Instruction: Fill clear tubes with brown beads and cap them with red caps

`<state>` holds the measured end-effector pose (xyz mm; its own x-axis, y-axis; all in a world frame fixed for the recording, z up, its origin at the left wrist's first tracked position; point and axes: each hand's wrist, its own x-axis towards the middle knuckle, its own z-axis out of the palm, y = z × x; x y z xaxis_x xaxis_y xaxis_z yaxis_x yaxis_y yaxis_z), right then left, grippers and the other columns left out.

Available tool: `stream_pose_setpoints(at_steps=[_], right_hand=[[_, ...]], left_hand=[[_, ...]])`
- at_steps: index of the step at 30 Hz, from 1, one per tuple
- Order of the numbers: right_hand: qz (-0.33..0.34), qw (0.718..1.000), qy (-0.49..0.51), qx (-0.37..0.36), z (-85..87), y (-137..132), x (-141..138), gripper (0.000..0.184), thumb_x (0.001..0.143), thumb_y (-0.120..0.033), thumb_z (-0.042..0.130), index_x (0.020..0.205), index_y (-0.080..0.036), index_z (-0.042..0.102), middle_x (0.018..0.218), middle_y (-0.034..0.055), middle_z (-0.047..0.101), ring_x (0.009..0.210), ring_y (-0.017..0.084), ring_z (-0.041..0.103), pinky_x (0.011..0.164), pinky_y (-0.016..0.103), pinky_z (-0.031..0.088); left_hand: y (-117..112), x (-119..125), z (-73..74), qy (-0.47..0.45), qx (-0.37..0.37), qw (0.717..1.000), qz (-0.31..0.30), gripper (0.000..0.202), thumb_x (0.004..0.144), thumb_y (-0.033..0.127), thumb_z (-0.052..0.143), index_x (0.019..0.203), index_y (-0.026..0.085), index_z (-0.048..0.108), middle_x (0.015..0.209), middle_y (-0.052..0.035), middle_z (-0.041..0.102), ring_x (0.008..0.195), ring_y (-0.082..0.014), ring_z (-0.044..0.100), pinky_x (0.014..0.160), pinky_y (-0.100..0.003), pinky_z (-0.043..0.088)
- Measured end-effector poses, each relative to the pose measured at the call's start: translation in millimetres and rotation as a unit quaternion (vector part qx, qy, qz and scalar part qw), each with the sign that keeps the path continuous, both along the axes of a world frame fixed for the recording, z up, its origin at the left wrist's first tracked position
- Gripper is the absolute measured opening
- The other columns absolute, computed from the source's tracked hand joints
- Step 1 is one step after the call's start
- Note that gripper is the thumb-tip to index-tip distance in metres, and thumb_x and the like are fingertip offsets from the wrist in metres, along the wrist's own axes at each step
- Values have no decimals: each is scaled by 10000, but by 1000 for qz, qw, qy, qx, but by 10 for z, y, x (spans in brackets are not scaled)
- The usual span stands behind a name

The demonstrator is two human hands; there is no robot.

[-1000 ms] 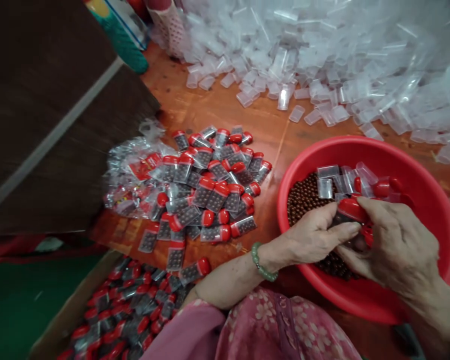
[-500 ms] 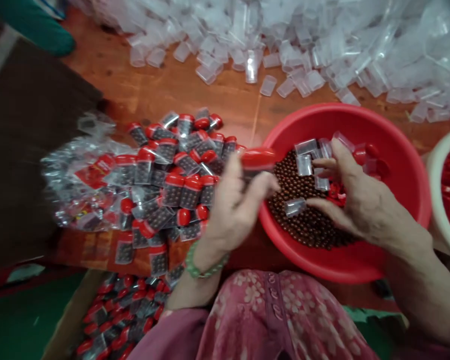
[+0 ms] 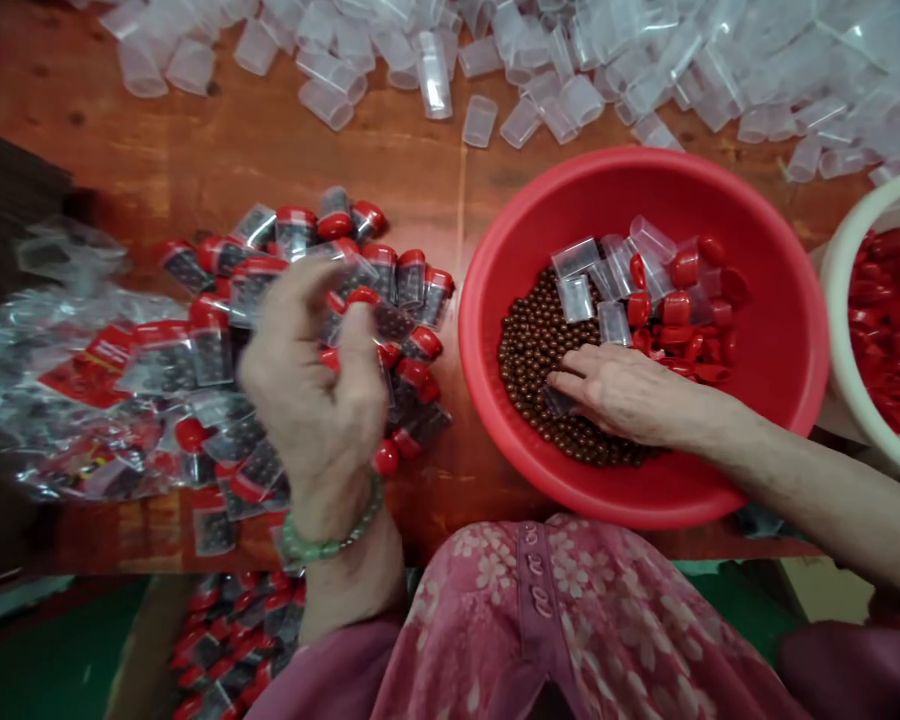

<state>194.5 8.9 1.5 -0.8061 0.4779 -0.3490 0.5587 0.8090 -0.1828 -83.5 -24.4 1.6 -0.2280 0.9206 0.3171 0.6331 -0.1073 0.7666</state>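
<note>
My left hand, a green bead bracelet at its wrist, is over a pile of small clear containers with red caps, filled with dark balls. Its thumb and fingers are apart and curved, and I see nothing held between them. Inside the red basin, my right hand is low in the brown balls. Its fingers close round a clear plastic container, which they partly cover. Further clear containers and loose red caps lie in the basin beyond this hand.
Many clear containers are heaped along the far side of the wooden table. A white tub of red caps stands at the right. A clear plastic bag lies at the left. More capped containers sit below the table edge.
My left hand has moved left onto the pile and let go of the red-capped container. My right hand has gone down into the brown balls and closed on a clear container. The view has shifted.
</note>
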Motion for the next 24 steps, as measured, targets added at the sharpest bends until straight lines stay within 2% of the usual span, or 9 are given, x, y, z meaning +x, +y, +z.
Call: stream_pose_setpoints(at_steps=[2,5,8,10,13,16,20,22,24], right_hand=[[6,1000,-3,7,7,18,11,179,940,-164,572,1079,-116,673,969,123,685,876,239,635,769,335,428],[-7,998,-27,56,48,48,74,154,944,-197,544,982,-114,668,922,138,679,814,251,620,718,353,393],[-23,990,-75,121,54,44,88,168,912,-118,514,932,-101,679,890,164,675,802,278,626,688,374,375],[-23,987,-96,124,23,26,37,214,894,-49,482,911,-91,692,894,178,679,816,291,640,672,376,381],[9,994,-103,42,-40,16,-101,257,885,-10,467,965,-71,703,948,183,694,868,295,671,684,367,425],[29,994,-65,-80,-73,50,-214,276,847,-51,580,1106,-43,676,1074,185,692,947,279,684,760,342,481],[-39,976,52,-209,-48,113,-233,249,794,-60,654,1043,-71,668,1051,135,688,913,220,659,806,310,494],[-75,954,128,-262,-7,135,-205,229,792,-67,668,1019,-94,668,980,85,686,877,191,635,804,297,487],[-106,926,192,-306,49,152,-165,237,824,-128,684,1061,-111,670,927,43,670,817,163,607,765,282,481]], left_hand=[[62,296,-14,-20,47,996,-67,282,1032,318,508,1263,236,649,1282,-17,706,1200,-228,658,1095,-430,517],[132,645,-15,-4,83,982,-168,283,1047,227,432,1197,169,665,1236,-66,749,1172,-197,696,1068,-404,559],[165,777,-37,41,76,975,-204,326,1025,140,393,1232,124,644,1266,-108,737,1224,-193,679,1090,-393,544],[171,779,-65,58,68,975,-205,356,1009,120,381,1260,122,634,1283,-117,726,1251,-198,664,1115,-392,522],[175,764,-103,68,66,974,-206,373,998,124,377,1271,113,631,1289,-127,719,1257,-211,659,1123,-397,510],[182,783,-109,68,67,975,-203,362,1001,131,381,1254,97,638,1268,-131,726,1239,-212,668,1110,-392,517],[182,776,-56,19,59,979,-193,342,1029,170,374,1225,136,652,1252,-104,737,1224,-202,675,1108,-402,524],[164,723,-5,-34,32,977,-209,334,1041,206,380,1231,164,652,1278,-91,729,1229,-201,676,1116,-405,528],[127,648,55,-109,-12,963,-247,338,1035,214,407,1288,187,629,1348,-88,699,1269,-202,662,1130,-395,529]])
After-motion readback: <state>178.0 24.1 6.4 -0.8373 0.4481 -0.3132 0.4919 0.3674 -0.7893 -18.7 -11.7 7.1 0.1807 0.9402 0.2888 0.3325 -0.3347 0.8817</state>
